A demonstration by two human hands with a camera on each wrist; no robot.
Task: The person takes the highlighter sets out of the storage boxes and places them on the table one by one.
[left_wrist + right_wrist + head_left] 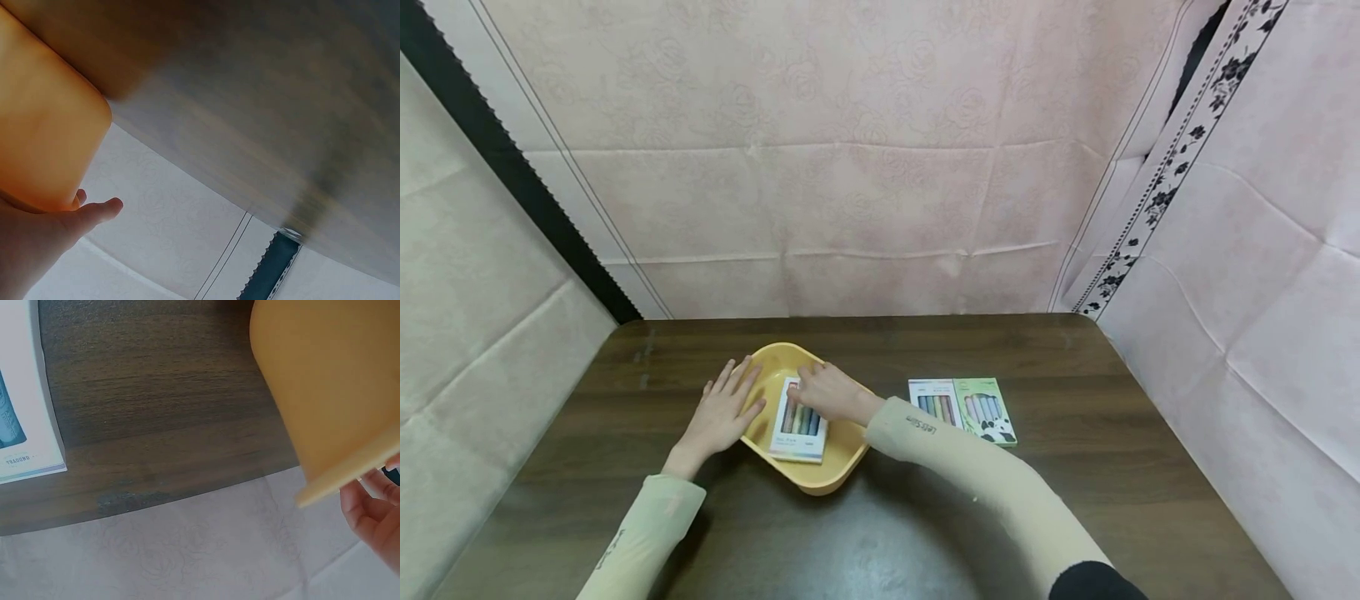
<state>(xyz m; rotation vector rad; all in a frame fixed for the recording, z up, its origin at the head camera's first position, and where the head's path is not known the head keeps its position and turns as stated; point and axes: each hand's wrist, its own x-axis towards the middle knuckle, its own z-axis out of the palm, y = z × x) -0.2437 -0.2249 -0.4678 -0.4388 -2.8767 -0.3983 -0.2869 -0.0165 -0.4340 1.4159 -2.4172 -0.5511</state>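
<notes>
A yellow plastic basket (pixel 840 468) sits on the table, with a white box of coloured pens (pixel 799 442) slanting inside it. My right hand (pixel 831 393) reaches over the basket and pinches the far end of this box. In the right wrist view the fingers (pixel 369 509) are bent just beyond the basket rim (pixel 350 469), with a small dark piece beside them. My left hand (pixel 718 414) rests against the basket's left rim with its fingers spread. The left wrist view shows its thumb or a finger (pixel 97 215) by the basket's outer wall (pixel 50 119).
Right of the basket, a second white box of coloured pens (pixel 936 400) lies beside a green box with a panda picture (pixel 987 410). The brown wooden table (pixel 880 533) meets pale patterned cloth (pixel 850 200) at its back edge.
</notes>
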